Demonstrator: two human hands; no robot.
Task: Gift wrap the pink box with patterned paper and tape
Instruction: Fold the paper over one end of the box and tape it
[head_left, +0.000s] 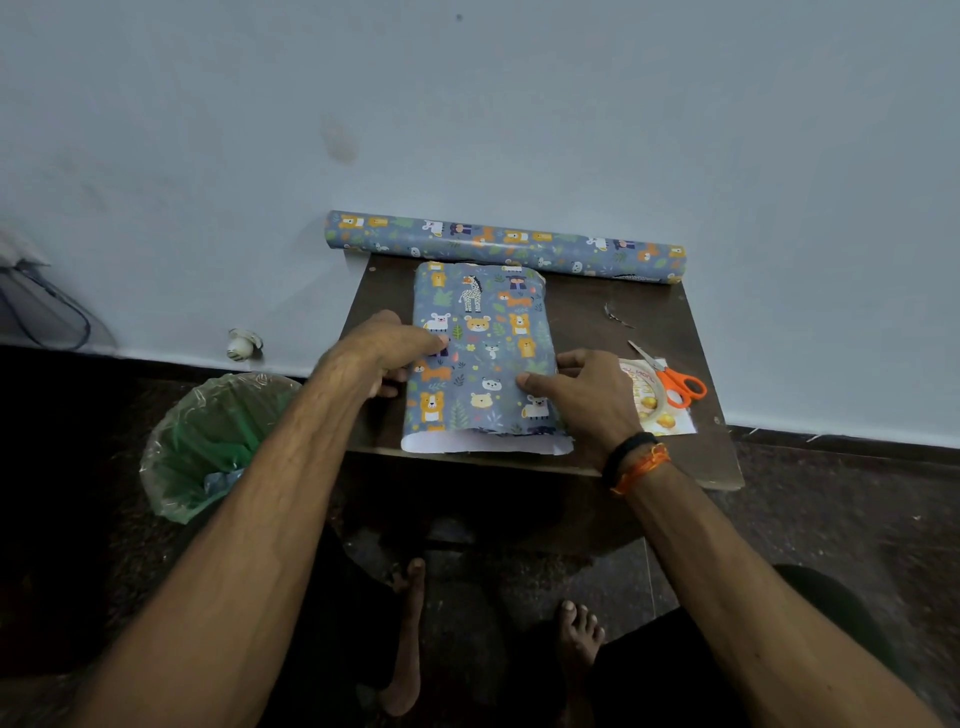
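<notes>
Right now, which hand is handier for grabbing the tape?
Right, probably. The right hand rests on the wrapped box beside the tape roll and scissors; the left hand grips the far side.

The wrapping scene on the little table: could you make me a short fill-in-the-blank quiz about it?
1. The scissors have ____ handles.
2. The spare paper roll lies along the ____.
3. Both hands, left hand and right hand, rest on the wrapped ____.
4. The bin on the floor has a ____ liner.

Missing words: orange; wall; box; green
</notes>
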